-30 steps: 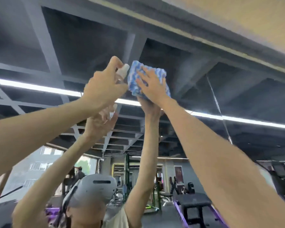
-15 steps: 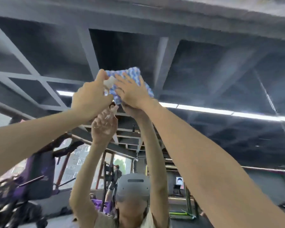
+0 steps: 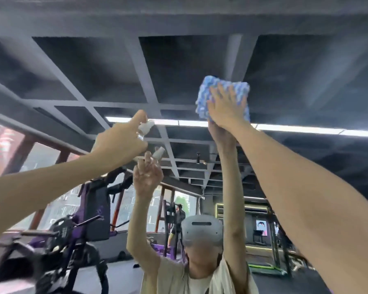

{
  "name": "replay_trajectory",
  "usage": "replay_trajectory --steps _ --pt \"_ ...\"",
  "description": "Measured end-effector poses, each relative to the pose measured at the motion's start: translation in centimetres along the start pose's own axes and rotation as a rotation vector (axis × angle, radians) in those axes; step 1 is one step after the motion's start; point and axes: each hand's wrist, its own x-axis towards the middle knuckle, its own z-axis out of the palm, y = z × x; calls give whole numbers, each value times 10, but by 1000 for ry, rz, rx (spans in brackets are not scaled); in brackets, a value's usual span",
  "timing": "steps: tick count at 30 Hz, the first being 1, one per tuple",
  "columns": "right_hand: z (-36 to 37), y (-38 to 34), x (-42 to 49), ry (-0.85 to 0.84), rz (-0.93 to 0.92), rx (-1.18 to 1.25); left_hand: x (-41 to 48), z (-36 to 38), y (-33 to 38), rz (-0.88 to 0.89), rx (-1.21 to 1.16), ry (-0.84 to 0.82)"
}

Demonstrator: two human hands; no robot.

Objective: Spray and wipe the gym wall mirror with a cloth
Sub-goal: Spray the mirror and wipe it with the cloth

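R hand (image 3: 225,109) flat w/ fingers spread, pressing the cloth (image 3: 212,85) on the mirror (image 3: 306,81), L hand (image 3: 121,143) curled round the spray bottle (image 3: 146,126), index on top.

I note the spray bottle (image 3: 146,126) is mostly buried inside my left grip (image 3: 119,143); only its white nozzle shows. My right grip (image 3: 225,111) covers the middle of the cloth (image 3: 204,93), hiding its lower edge. Both forearms run off the frame edges. The exercise machine (image 3: 57,240) at lower left is blurred beyond detail.
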Motion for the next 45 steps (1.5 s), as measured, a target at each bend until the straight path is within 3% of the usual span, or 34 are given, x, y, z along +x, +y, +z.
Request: replay_trajectory --steps 2,3,7,10,13,15,18,23,30,37,40,45 --pt "6 -5 -16 50 291 65 -8 -5 -25 -16 56 -32" --pt "12 -27 -27 81 251 57 -10 -8 -37 -43 55 -41" --pt "43 -128 -70 -44 -365 20 -19 -15 -69 -120 -50 -5" --pt "41 -138 -71 -175 -510 22 -34 -15 -87 -69 -83 -64" --pt "45 -138 -75 -121 -398 57 -58 -17 -116 18 -7 -123" --pt "56 -158 -89 -4 -246 75 -71 -19 -144 7 -2 -122" --pt "69 -203 -105 32 -90 111 -87 -27 -195 -17 0 -171" --pt "75 -233 -123 49 -31 101 -104 -42 -255 -52 -18 -149" --pt "84 -277 -159 21 45 73 -110 -51 -348 -67 -24 -246" --pt "88 -307 -171 -32 117 41 -121 -47 -376 -92 -177 -148" --pt "100 -346 -188 -38 -6 34 -126 -41 -369 -137 -243 -109" --pt "136 -469 -261 -150 -646 79 -151 -55 -357 -245 -233 -110"
